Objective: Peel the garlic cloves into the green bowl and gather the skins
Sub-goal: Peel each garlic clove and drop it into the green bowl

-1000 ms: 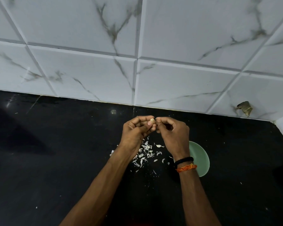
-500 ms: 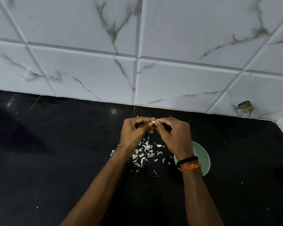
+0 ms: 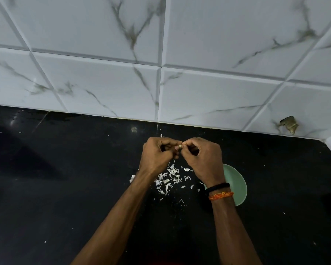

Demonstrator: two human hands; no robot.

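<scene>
Pinching a small pale garlic clove between them, the left hand and the right hand meet above the black worktop in the head view, the only view here. Fingers of both hands are curled tight around the clove, thumbs and forefingers touching it from either side; only its tip shows, so how much skin remains on it cannot be told. Just below the fingers, between the 2 forearms, lies a loose scatter of white garlic skins on the worktop. The green bowl sits just beside and partly under the right wrist, which wears a black band and an orange thread. Beyond the fingers rises a white marbled tile wall.
</scene>
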